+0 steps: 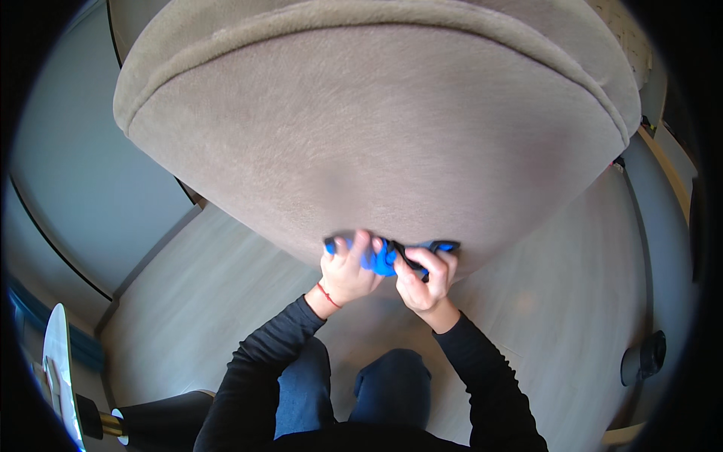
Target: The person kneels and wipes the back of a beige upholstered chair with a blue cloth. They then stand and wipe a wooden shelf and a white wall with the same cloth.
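Between my two hands is a bunched blue and black item (382, 260), soft-looking and crumpled; its kind is not clear. My left hand (348, 275), with a thin red cord at the wrist, is closed around its left part, and the fingers are slightly blurred. My right hand (428, 280) has its fingers curled over the black, right-hand part. A blue and black end sticks out past those fingers. Just beyond both hands rises a large beige upholstered surface (392, 128) with a thick piped seam along its far edge.
Pale wood-look floor (203, 294) lies around my legs. Grey-white panels (90, 151) stand at the left. A round-topped table (59, 369) and a black cone-shaped object (166, 422) are at lower left. A dark cylinder (644, 358) is by the right wall.
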